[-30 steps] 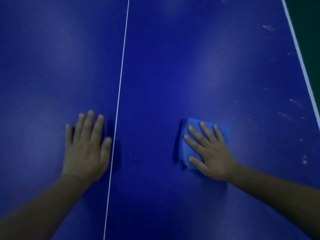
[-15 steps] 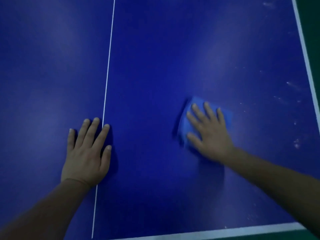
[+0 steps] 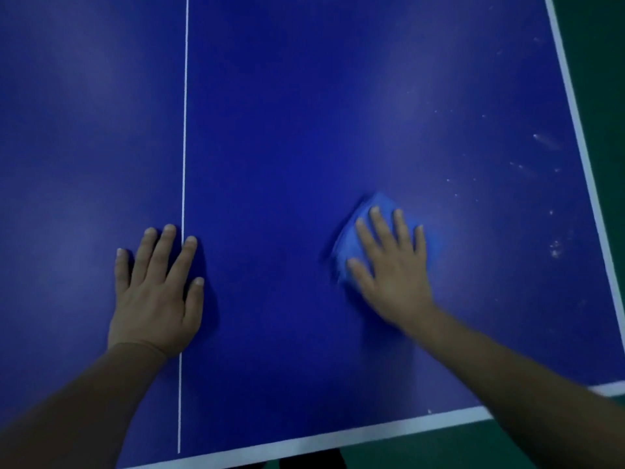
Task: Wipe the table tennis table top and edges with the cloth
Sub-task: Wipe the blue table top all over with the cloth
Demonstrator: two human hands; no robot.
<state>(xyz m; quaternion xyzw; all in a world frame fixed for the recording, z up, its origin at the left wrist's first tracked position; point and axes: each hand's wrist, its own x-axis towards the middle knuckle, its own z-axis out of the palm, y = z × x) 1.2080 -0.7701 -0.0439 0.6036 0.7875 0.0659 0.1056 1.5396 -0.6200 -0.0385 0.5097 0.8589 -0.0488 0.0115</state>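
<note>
The dark blue desk (image 3: 304, 130) carries white edge lines, a thin white centre line and pale dust specks near its right side. A folded, lighter blue cloth (image 3: 368, 214) lies flat on the right half, partly blurred.

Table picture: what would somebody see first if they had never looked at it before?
First, the two hands spread flat on the big blue table: the left hand lies beside the thin white line, and the right hand presses on a blue cloth. Next, the pale specks near the table's right edge, to the right of the cloth.
</note>
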